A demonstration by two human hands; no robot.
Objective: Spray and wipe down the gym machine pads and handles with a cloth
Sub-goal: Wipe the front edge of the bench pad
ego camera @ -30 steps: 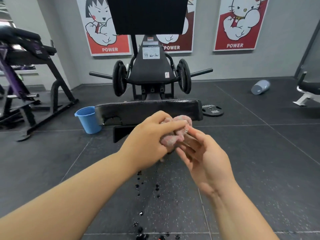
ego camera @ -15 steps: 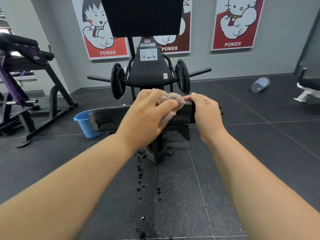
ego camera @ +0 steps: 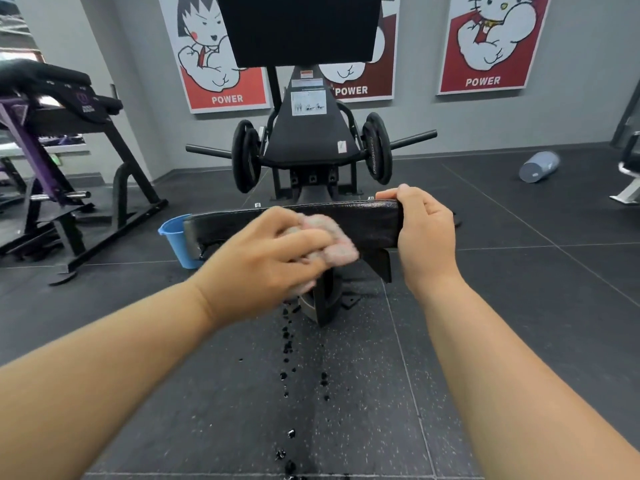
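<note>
Your left hand (ego camera: 277, 252) presses the bunched cloth (ego camera: 327, 237) on the pad (ego camera: 363, 223) at frame centre, its long axis left-to-right, while your right hand (ego camera: 424, 233) grips its right end.

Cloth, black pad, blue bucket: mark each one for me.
cloth (ego camera: 330, 242), head view, on its pink bunched right end.
black pad (ego camera: 375, 223), head view, on its front face right of the cloth.
blue bucket (ego camera: 173, 244), head view, on its outer wall below the rim.
</note>
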